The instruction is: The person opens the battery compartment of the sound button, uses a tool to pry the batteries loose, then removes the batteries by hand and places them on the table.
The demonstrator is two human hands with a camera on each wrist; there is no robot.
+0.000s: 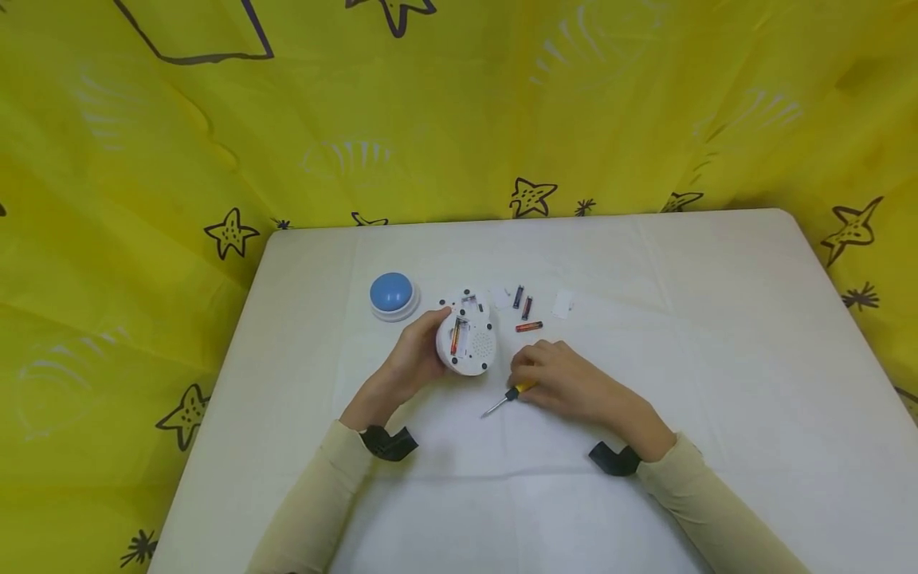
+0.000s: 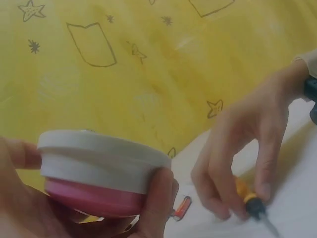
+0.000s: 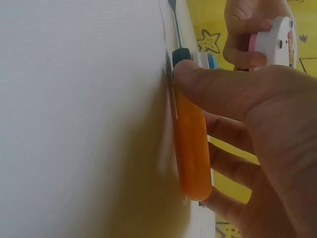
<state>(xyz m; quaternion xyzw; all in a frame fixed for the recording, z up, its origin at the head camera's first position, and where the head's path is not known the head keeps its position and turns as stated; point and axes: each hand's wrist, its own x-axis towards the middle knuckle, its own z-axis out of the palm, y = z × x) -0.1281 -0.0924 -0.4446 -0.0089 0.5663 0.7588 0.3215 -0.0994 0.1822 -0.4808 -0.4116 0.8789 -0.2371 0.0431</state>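
Note:
My left hand (image 1: 412, 355) holds a round white device (image 1: 473, 363), its underside facing up. One orange-and-black battery (image 1: 455, 336) sits in its uncovered battery compartment, beside a speaker grille. Seen from the left wrist, the device's other face is a pink dome (image 2: 94, 197), with fingers and thumb around the rim. Low over the white table, my right hand (image 1: 566, 381) holds a screwdriver (image 1: 505, 399), its shaft pointing toward the lower left. From the right wrist, the thumb lies on the front end of the orange handle (image 3: 193, 144), with the fingers behind it.
A blue-domed round device (image 1: 391, 292) stands behind my left hand. Several loose batteries (image 1: 529, 327) lie behind my right hand, near a small white cover (image 1: 562, 304). A yellow patterned cloth (image 1: 445, 119) hangs beyond the table's back edge.

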